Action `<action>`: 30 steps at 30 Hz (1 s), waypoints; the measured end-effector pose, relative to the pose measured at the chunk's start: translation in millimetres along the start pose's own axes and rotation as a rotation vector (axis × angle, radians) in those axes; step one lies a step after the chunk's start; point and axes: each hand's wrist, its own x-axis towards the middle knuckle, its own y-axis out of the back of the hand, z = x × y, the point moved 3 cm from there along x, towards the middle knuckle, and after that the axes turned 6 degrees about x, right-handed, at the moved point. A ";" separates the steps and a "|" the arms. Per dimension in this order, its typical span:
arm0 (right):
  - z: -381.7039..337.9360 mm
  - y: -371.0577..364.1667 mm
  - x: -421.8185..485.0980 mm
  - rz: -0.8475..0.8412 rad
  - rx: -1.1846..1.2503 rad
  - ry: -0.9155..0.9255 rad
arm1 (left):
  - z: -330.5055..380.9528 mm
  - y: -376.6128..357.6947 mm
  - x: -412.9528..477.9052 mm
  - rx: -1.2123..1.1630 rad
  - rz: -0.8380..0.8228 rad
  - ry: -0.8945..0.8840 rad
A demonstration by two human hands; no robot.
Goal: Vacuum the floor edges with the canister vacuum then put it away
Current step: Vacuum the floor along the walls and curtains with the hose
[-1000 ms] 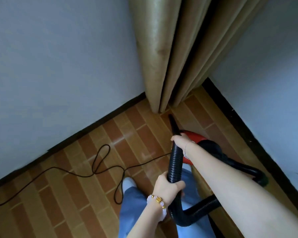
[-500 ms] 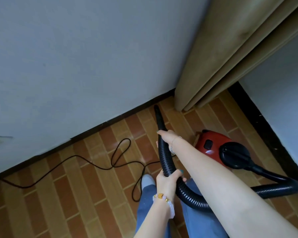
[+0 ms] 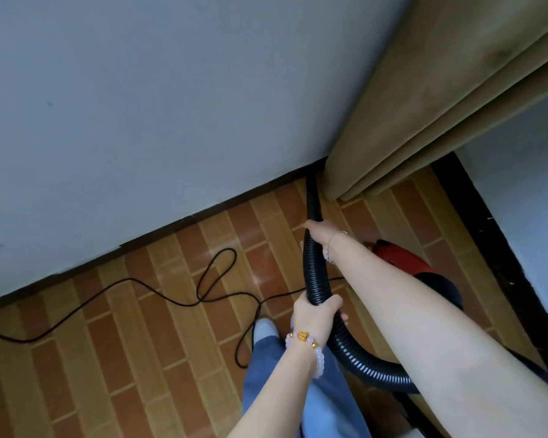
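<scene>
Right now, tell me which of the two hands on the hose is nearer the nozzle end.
The right hand, with the thin silver bracelet, grips the black hose nearer the nozzle at the skirting. The left hand, wearing the pale bead bracelet, holds it lower, nearer the body.

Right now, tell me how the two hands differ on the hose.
The right hand grips the hose far down, near the nozzle at the baseboard; the left hand grips it nearer the body. The right wrist wears a thin chain, the left a beaded bracelet. Both are closed around the hose.
</scene>
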 end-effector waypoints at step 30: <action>-28.6 21.6 41.5 0.070 -0.324 0.030 | 32.6 -32.3 12.1 -0.097 -0.106 0.109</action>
